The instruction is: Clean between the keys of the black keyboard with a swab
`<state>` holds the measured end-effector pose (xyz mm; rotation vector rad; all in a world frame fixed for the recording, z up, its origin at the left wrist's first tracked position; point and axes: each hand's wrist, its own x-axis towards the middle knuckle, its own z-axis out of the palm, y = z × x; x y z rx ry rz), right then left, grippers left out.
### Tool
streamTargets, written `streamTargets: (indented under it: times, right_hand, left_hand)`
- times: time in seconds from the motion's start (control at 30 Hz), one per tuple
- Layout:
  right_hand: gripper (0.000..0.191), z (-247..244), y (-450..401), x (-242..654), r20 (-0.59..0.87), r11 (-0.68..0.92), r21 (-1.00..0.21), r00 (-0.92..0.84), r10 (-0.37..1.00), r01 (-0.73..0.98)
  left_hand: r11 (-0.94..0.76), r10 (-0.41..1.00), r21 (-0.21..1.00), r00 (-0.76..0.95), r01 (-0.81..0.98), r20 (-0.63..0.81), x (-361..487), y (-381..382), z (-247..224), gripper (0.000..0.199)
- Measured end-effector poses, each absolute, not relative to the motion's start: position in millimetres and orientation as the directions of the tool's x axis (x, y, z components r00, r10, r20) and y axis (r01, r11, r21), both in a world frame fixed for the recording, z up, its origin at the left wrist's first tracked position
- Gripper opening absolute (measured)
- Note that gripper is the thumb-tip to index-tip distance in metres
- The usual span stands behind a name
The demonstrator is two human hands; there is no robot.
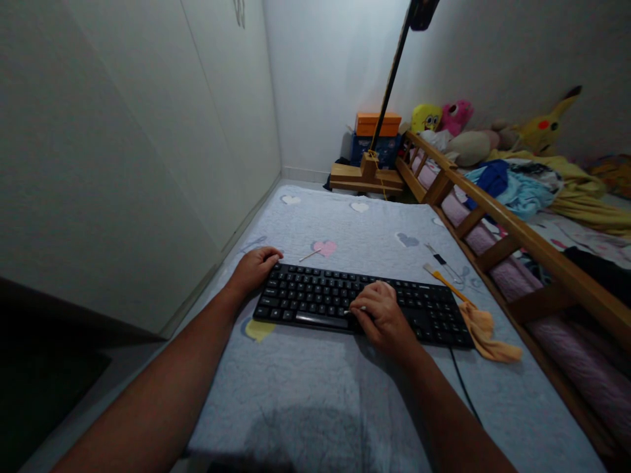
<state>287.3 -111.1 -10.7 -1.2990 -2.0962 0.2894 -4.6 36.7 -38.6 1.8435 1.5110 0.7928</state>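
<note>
A black keyboard (pixel 315 295) lies on a pale blue cloth with heart prints (pixel 296 387). At its upper left corner rests my left hand (pixel 255 268), fingers together against the keyboard's edge. My right hand (pixel 377 312) is over the keys right of the space bar, its fingers pinched on a thin white swab (pixel 348 311) whose tip points left at the keys. Another cotton swab (pixel 309 255) lies on the cloth behind the keyboard. Right of the keyboard are an orange cloth (pixel 486 334), a brush with an orange handle (pixel 446 282) and tweezers (pixel 441 261).
A wooden bed rail (pixel 522 230) runs along the right side, with plush toys and bedding beyond it. White cabinet doors (pixel 148 144) stand at the left. Behind the table is a lamp stand (pixel 369 172) beside boxes. The keyboard's cable (pixel 463 381) runs toward the front right.
</note>
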Motion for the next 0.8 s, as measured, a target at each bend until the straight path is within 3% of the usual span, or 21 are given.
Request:
streamTargets:
  times: [0.8]
  right_hand:
    - [0.013,-14.5,-106.8,285.6,0.454,0.485,-0.47,-0.269,0.85,0.737]
  left_hand:
    - [-0.179,0.98,0.762,0.18,0.622,0.083,-7.4,40.1,-41.8,0.036]
